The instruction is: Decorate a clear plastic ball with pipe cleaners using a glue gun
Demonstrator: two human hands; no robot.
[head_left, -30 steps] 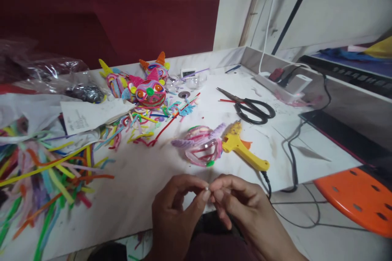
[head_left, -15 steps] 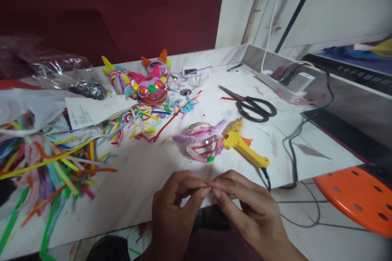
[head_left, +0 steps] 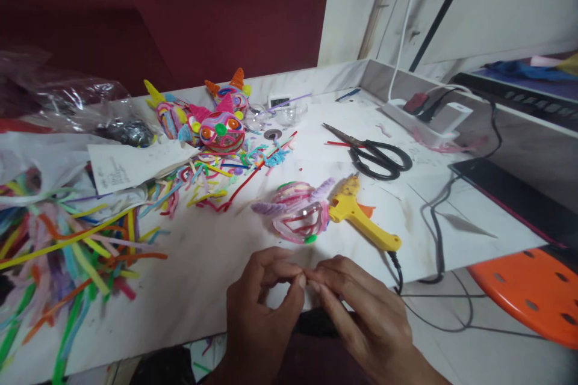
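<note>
My left hand [head_left: 266,301] and my right hand [head_left: 361,301] meet at the fingertips over the table's front edge. Both are closed in a pinch; whatever lies between the tips is too small or hidden to make out. Just beyond them sits a clear ball [head_left: 300,213] partly wrapped in pink and red pipe cleaners, with two lilac horn shapes and a green dot. A yellow hot glue gun [head_left: 361,216] lies against its right side, nozzle pointing away from me. Farther back rest black-handled scissors [head_left: 372,153], blades partly apart, over a red strip.
Loose pipe cleaners [head_left: 90,252] cover the table's left side. Several finished animal heads [head_left: 221,129] stand at the back, near clear plastic pieces [head_left: 293,113]. A power strip [head_left: 422,120], a dark tablet-like slab [head_left: 501,192] and cables lie right. An orange stool [head_left: 528,295] is below.
My fingertips stay together, with the right fingers shifted slightly. The view has moved a little; the ball, glue gun and scissors lie as before.
</note>
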